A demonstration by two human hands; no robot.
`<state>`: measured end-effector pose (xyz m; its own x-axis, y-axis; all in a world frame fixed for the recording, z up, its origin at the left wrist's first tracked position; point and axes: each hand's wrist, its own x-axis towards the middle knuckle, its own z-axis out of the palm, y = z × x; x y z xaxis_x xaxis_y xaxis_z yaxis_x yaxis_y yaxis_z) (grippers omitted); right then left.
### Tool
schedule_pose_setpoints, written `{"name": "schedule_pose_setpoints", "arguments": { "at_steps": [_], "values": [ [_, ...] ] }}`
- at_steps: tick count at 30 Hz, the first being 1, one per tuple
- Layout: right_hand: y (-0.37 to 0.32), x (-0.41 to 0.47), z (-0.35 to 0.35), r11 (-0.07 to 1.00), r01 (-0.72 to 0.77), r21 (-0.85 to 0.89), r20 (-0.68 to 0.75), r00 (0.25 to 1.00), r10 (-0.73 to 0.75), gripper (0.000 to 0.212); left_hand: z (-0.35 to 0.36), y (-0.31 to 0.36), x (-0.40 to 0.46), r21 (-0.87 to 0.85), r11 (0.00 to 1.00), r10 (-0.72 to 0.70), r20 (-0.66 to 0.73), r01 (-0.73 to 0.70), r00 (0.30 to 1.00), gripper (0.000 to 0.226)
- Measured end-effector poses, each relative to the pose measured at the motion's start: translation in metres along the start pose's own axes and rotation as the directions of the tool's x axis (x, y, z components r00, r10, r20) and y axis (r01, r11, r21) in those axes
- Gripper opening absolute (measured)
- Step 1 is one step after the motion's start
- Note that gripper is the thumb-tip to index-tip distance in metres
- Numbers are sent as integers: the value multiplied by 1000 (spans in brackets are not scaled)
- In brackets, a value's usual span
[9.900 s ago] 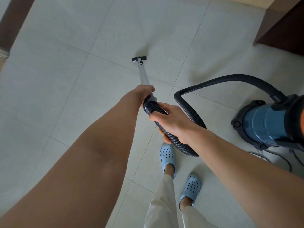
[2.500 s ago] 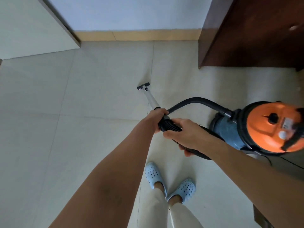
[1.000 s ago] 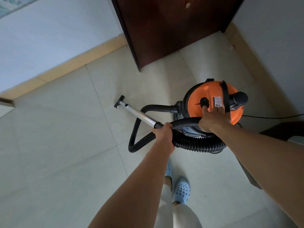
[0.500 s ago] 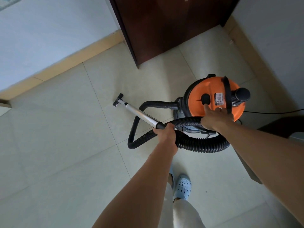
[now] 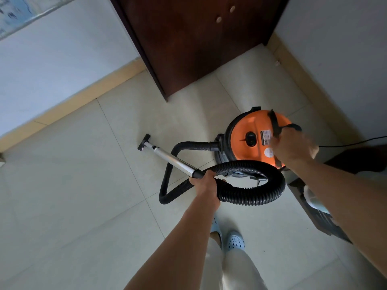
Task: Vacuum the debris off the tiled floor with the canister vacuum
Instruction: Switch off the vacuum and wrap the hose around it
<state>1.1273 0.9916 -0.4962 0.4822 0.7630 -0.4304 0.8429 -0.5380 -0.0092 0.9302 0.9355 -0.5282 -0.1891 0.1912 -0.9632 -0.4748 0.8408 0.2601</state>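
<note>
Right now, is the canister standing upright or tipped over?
Upright. The canister vacuum shows its round orange lid straight up to the head camera, base on the tiled floor. The right hand reaches its black carry handle.

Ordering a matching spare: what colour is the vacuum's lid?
Orange lid, black handle; head view.

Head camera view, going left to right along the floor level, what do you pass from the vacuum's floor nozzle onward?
Floor nozzle → metal wand → left hand gripping the wand's end → orange canister lid → right hand → power cord.
</note>
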Motion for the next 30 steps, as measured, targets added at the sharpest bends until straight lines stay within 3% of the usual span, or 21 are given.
{"name": "schedule_pose_setpoints", "arguments": {
  "at_steps": [3,9,17,21,30],
  "values": [
    [9,5,-4,998,-58,35,13,998,57,28,-1,2,-1,1,1000,-19,2,19,1000,41],
    [8,14,0,999,-16,40,132,991,10,23,-4,5,1,-18,1000,-22,14,22,1000,48],
    [4,31,5,991,-88,99,223,973,64,26,9,15,-3,-31,1000,7,7,-7,1000,45],
    [7,39,2,990,-77,115,228,972,49,20,16,21,-3,-30,1000,7,5,-7,1000,45],
    [24,69,-23,999,-7,54,219,976,-5,29,54,11,-11,-65,998,-8,18,9,1000,37]
  ]
}}
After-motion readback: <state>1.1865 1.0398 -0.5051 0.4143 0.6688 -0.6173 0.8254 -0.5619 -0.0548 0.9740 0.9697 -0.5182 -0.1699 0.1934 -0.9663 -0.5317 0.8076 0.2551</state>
